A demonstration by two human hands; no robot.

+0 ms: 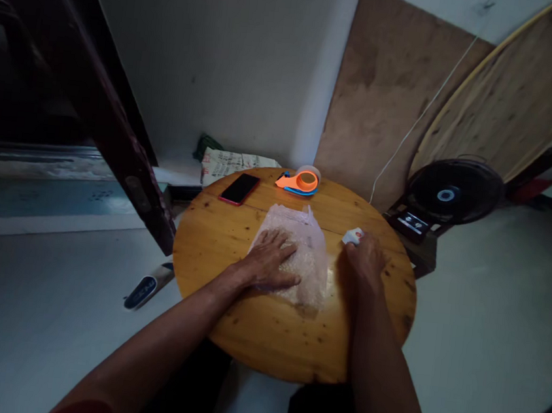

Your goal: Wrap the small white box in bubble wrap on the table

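A sheet of clear bubble wrap (313, 256) lies flat on the round wooden table (261, 346). My left hand (271, 260) rests on it, palm down with the fingers spread. To the right of the wrap, my right hand (365, 256) grips a small white box (352, 236) with a reddish mark, close to the tabletop. What the box contains cannot be seen. Beyond the wrap sits an orange and blue tape dispenser (301, 181) with a roll of clear tape. A phone with a red edge (240, 189) lies at the back left of the table.
A black fan (450, 192) stands right of the table, near a leaning brown board (392, 87) and a large round wooden panel (509, 93). Behind the table is a printed sack (236, 163). A dark door frame (128, 158) rises at left; a shoe (146, 287) lies on the floor.
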